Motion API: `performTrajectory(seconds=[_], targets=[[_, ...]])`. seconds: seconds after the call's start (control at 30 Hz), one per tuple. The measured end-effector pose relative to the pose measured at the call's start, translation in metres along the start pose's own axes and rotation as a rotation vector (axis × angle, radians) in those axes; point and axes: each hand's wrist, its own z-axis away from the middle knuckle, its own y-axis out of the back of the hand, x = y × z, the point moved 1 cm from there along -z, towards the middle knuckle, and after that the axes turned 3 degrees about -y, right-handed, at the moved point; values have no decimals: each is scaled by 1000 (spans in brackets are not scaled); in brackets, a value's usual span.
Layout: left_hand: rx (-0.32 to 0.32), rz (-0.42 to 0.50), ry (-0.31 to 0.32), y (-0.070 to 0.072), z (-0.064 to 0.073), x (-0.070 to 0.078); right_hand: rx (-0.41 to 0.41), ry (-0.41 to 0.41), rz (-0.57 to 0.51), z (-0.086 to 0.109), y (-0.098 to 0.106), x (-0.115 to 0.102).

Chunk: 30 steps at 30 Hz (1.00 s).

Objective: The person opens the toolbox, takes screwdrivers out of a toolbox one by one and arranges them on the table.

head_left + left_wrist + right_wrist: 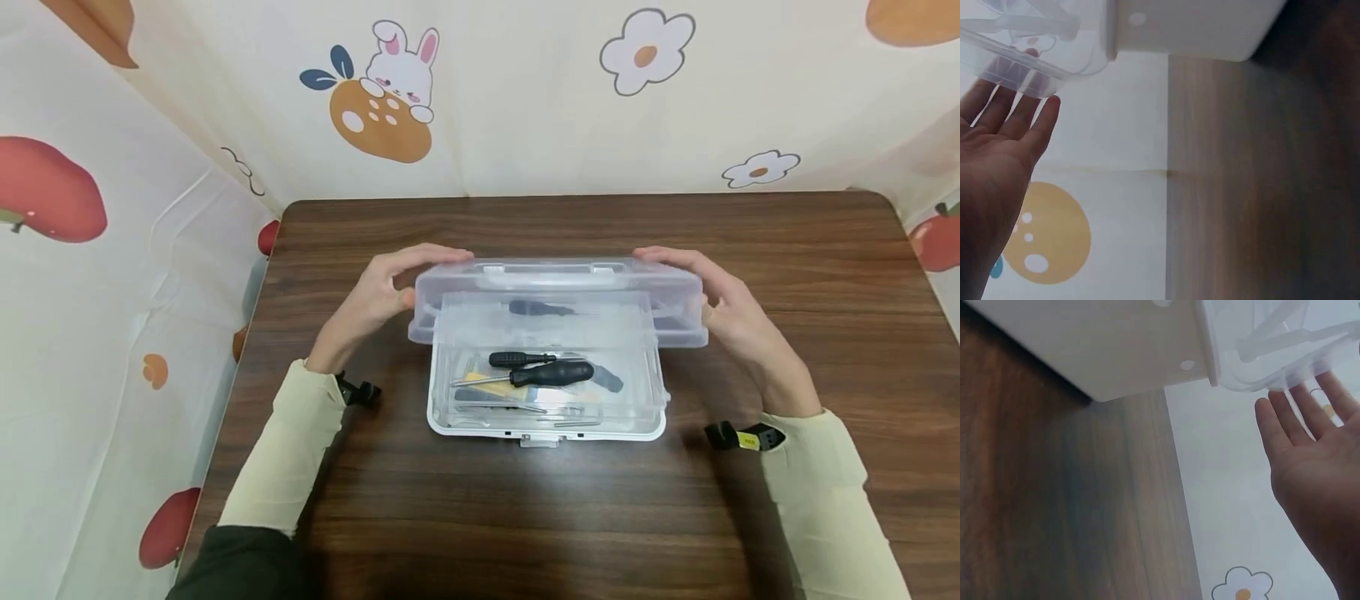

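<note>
A clear-lidded plastic toolbox (547, 435) stands on the table with its lid (682, 321) raised. My left hand (367, 292) holds the lid's left end, fingers behind its edge and thumb at the side; the left wrist view shows those fingers through the clear plastic. At the opposite end, my right hand (742, 321) holds the lid likewise, its fingers (1282, 419) behind the rim. Inside lie a larger black-handled screwdriver (555, 373) and a smaller black screwdriver (517, 359). Thin metal pieces and something yellow (491, 385) show less distinctly beneath them.
The dark wood-grain table (525, 525) extends around the toolbox on all sides. Behind it hangs a pale printed sheet (525, 108) with a rabbit and flowers, and another printed sheet (67, 350) borders the left side.
</note>
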Motion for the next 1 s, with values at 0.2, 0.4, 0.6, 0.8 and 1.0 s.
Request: performTrajectory(seconds=[0.2, 0.4, 0.6, 0.8, 1.0], targets=[[107, 15, 63, 8, -18, -8, 143, -107, 120, -15, 7, 2], [303, 39, 122, 10, -35, -22, 140, -153, 98, -41, 9, 4], [473, 119, 65, 6, -47, -30, 86, -124, -157, -59, 6, 10], [646, 160, 45, 1, -58, -31, 292, -87, -250, -68, 3, 15], [764, 82, 51, -2, -63, -37, 443, -15, -249, -73, -1, 20]])
